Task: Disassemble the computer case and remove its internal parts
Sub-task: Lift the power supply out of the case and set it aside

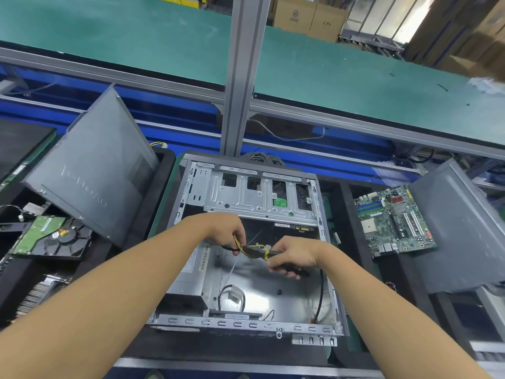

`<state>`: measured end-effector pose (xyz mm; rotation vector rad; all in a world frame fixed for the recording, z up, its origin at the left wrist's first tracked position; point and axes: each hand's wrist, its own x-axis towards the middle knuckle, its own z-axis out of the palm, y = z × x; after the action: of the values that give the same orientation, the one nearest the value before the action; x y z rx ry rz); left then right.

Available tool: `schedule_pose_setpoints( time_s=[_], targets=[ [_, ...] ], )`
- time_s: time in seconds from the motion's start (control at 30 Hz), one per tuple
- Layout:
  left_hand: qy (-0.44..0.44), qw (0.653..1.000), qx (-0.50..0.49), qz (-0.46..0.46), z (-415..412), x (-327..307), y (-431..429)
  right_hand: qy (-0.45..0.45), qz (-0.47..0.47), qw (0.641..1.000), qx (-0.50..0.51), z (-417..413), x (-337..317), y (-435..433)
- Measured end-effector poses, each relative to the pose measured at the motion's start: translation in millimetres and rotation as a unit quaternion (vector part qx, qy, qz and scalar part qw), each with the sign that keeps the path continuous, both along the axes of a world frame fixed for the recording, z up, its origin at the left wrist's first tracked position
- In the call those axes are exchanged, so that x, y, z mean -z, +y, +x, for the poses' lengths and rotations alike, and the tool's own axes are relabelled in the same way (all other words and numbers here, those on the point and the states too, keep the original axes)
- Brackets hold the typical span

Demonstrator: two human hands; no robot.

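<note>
An open grey computer case (289,329) lies flat in front of me, its side panel off. Over its middle, my left hand (226,231) grips a bundle of yellow and black power cables (252,251). My right hand (293,255) pinches the same bundle a little to the right, near a white connector (267,247). A black cable (320,294) runs from my right hand down to the case's near right corner. The power supply box (188,280) sits in the case's left part. The silver drive cage (257,198) fills the far part.
A removed motherboard (393,220) lies to the right beside a grey panel (459,228). On the left another grey side panel (90,170) leans over a hard drive (52,236), with a heatsink (41,294) nearer me. A metal post (240,77) stands behind the case.
</note>
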<state>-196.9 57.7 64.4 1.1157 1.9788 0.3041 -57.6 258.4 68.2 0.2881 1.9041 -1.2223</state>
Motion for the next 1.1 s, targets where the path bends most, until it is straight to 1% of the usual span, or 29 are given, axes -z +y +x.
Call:
schedule_pose_setpoints(
  time_s=[0.2, 0.33, 0.47, 0.57, 0.67, 0.73, 0.8, 0.9, 0.97, 1.03, 1.1],
  targets=[
    [0.006, 1.000, 0.004, 0.004, -0.3, 0.8, -1.3, 0.039, 0.055, 0.998, -0.018, 1.7, 3.0, -1.1],
    [0.016, 1.000, 0.004, 0.004, -0.3, 1.8, -0.7, 0.042, 0.071, 0.995, -0.048, 3.4, 3.9, -3.9],
    [0.016, 1.000, -0.005, 0.007, -1.3, 1.1, -2.0, 0.057, 0.081, 0.994, -0.045, 2.4, -1.1, -2.9],
    [0.027, 1.000, 0.006, 0.007, -2.8, 0.0, -3.3, 0.036, 0.063, 0.996, -0.055, 6.0, -10.0, -1.9],
    [0.032, 0.999, 0.012, 0.016, -3.8, 0.3, -2.7, 0.048, -0.029, 0.998, -0.023, 12.1, -19.1, 0.1],
    [0.016, 1.000, 0.011, 0.025, -3.1, -1.3, -3.0, 0.080, -0.099, 0.992, 0.017, 16.5, -21.3, 0.4],
    [-0.007, 1.000, 0.001, 0.025, -3.2, -3.9, -3.1, 0.118, -0.117, 0.984, 0.070, 20.3, -18.2, -3.3],
    [-0.009, 1.000, -0.015, 0.022, -5.7, -4.2, -4.2, 0.194, -0.054, 0.969, 0.140, 23.7, -6.2, -13.7],
    [-0.011, 0.998, -0.024, 0.048, -7.3, -2.6, -8.0, 0.248, -0.013, 0.955, 0.164, 24.4, 1.2, -24.2],
    [0.012, 0.997, -0.027, 0.075, -9.3, -2.2, -11.7, 0.308, 0.020, 0.935, 0.174, 22.5, 5.7, -36.1],
    [0.041, 0.994, -0.027, 0.094, -12.0, -4.0, -14.3, 0.356, 0.058, 0.919, 0.156, 16.4, 6.3, -48.1]
  ],
)
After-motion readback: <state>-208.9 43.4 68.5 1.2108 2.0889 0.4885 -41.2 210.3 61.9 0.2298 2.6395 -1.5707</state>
